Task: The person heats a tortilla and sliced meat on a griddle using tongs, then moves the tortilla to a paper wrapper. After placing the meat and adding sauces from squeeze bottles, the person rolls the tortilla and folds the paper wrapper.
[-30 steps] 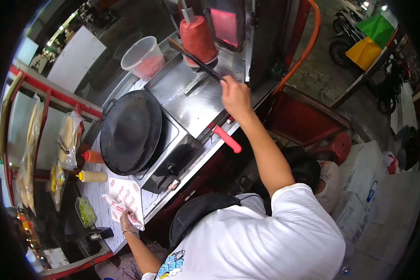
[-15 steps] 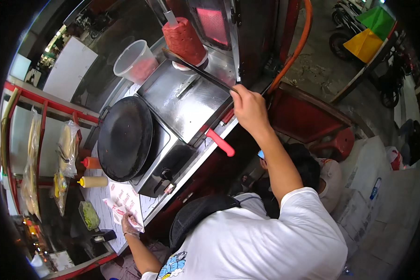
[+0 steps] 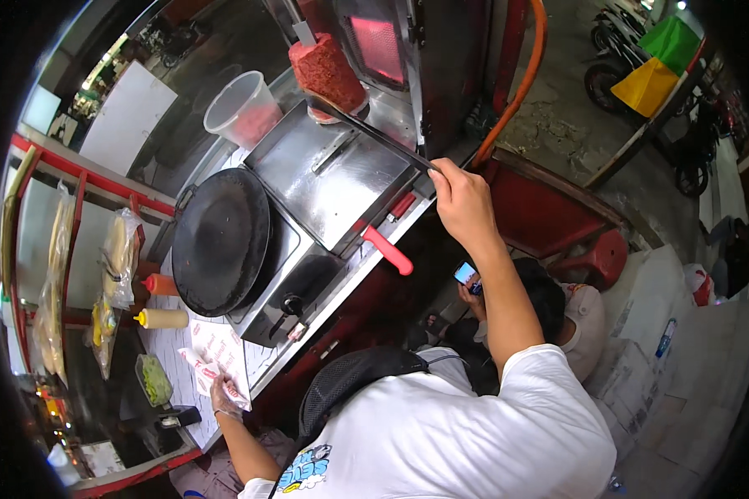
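A street food stall: a vertical meat spit (image 3: 329, 71) glows beside its heater at 12 o'clock, a round black griddle (image 3: 220, 241) sits centre-left, sauce bottles (image 3: 162, 318) at 9, parked motorbikes (image 3: 616, 58) at 2.

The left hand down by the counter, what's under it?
The left hand presses on a wrapped roll lying on red-printed white paper, spread over the tiled counter. What is inside the wrap is covered, so it cannot be seen.

The right hand (image 3: 462, 200) has its fingers (image 3: 441, 179) closed round the handle end of a long dark knife (image 3: 370, 133), whose blade reaches away from the fingers to the cone of red meat (image 3: 329, 71). Below the fingers lies the steel griddle tray (image 3: 333, 179). The left hand (image 3: 225, 399) presses printed paper wrappers (image 3: 216, 353) on the tabletop (image 3: 262, 366).
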Motion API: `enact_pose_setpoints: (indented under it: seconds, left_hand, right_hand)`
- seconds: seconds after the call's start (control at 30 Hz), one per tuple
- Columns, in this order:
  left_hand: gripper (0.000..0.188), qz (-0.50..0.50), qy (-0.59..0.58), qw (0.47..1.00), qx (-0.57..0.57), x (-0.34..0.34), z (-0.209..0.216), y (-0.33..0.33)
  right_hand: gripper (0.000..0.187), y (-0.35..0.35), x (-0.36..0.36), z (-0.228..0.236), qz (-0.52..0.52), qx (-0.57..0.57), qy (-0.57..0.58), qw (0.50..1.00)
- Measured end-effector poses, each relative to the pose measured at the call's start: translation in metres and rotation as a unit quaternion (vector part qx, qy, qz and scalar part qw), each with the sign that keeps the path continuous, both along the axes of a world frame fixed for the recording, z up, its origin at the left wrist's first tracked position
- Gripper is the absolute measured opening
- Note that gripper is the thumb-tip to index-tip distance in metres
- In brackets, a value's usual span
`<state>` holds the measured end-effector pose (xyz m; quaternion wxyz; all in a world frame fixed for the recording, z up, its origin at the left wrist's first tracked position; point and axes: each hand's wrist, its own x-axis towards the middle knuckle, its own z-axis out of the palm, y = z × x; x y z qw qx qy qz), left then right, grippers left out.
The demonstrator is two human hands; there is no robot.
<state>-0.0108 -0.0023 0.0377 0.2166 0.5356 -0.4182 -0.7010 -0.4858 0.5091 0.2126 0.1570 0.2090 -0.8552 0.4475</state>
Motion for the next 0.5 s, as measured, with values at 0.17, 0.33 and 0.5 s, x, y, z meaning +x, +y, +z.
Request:
enact_pose_setpoints:
  seconds: [0.17, 0.33, 0.5]
  left_hand:
    - [0.017, -0.025, -0.002, 0.995, -0.094, 0.04, 0.01, 0.028]
    - [0.027, 0.036, 0.097, 0.991, -0.079, -0.01, 0.036, 0.049]
    - [0.023, 0.044, 0.069, 0.993, -0.081, -0.003, 0.068, 0.065]
  right_hand:
    - [0.021, -0.029, 0.002, -0.015, 0.126, -0.019, -0.041, 0.991]
    - [0.03, -0.056, 0.002, -0.053, 0.119, 0.124, -0.022, 0.985]
    - [0.035, -0.076, -0.009, -0.087, 0.133, 0.238, 0.075, 0.959]
